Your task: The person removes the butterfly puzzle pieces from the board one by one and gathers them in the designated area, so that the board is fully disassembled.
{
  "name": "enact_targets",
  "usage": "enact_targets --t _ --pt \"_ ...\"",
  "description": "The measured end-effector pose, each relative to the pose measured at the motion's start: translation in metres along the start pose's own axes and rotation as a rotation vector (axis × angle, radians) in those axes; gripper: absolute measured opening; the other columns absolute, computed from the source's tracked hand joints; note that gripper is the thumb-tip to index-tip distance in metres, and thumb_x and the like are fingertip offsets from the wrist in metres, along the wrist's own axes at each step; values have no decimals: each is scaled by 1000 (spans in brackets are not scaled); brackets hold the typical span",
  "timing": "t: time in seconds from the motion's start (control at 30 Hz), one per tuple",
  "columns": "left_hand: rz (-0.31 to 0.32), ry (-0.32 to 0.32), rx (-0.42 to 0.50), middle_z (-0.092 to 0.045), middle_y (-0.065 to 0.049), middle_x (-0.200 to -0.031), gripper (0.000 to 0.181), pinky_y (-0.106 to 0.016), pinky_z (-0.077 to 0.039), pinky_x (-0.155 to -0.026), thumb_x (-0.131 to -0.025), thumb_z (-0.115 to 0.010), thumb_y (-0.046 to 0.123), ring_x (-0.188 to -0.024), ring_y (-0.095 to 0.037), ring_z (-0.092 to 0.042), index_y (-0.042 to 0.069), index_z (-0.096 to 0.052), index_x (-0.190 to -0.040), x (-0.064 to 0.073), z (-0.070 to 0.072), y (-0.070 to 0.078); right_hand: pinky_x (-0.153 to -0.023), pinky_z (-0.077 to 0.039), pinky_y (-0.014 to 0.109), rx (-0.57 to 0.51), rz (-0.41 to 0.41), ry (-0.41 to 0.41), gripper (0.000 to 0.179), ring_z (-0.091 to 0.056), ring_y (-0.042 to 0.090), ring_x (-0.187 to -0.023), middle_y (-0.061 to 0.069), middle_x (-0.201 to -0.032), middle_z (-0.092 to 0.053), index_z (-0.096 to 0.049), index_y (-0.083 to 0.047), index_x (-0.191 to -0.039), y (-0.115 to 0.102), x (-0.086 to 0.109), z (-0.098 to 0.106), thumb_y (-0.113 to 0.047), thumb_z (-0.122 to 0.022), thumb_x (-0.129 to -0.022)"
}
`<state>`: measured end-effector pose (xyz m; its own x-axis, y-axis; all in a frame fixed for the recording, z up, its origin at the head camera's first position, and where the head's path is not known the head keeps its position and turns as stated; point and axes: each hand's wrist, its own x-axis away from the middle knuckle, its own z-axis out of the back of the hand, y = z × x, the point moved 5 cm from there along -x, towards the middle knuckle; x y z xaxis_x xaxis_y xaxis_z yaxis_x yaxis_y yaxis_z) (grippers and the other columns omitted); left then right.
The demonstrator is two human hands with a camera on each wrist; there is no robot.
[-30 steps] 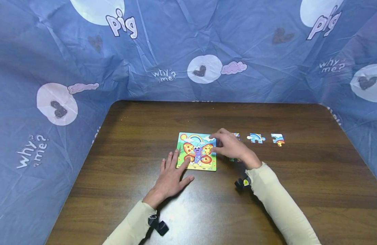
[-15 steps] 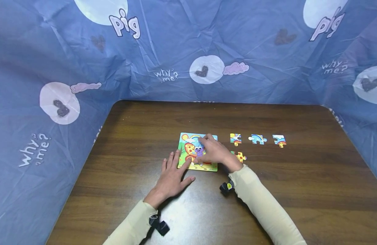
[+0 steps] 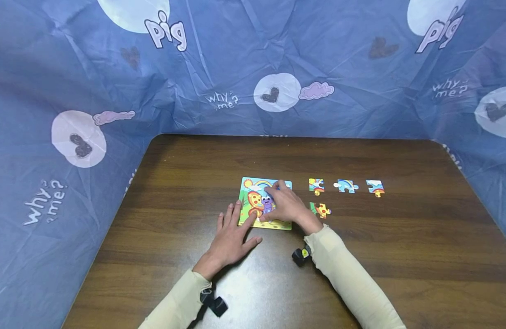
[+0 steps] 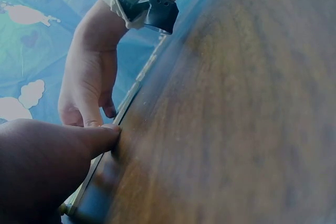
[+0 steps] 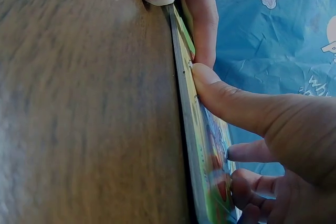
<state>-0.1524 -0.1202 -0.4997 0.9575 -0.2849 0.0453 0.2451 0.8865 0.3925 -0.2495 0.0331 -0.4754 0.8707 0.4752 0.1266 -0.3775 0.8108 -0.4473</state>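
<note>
A square butterfly jigsaw puzzle point(image 3: 255, 198) lies flat on the table, with a sun and rainbow along its far edge. My left hand point(image 3: 230, 242) is spread at its near left, fingertips on the left side of the board. Over the right half is my right hand point(image 3: 287, 203), which hides much of the right wing. In the right wrist view, its thumb point(image 5: 210, 80) presses on the puzzle point(image 5: 215, 171) near the front edge, and the other fingers touch the picture apart from the thumb. No loose piece shows between them.
Right of the puzzle lie several loose jigsaw pieces: a back row with a sunny one point(image 3: 316, 185), a rainbow one point(image 3: 346, 186) and a cloud one point(image 3: 375, 187), and a yellow-and-red one point(image 3: 320, 210) nearer. A blue printed cloth point(image 3: 236, 55) stands behind the brown table point(image 3: 195, 164).
My right hand has come left from the puzzle's right edge onto its picture, uncovering the nearest loose pieces. Over the last half second it shifts only slightly. My left hand stays in place.
</note>
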Motion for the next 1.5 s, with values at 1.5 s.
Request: enact_targets --t 1.5 --pt "1 -13 0 -10 -24 -168 68 -68 -12 -122 -96 -55 55 -155 -46 -11 23 -39 -155 1 2 2 -105 -47 54 13 104 -5 74 -62 27 -118 12 -128 -64 -52 -9 -141 -3 -1 15 -23 -87 -78"
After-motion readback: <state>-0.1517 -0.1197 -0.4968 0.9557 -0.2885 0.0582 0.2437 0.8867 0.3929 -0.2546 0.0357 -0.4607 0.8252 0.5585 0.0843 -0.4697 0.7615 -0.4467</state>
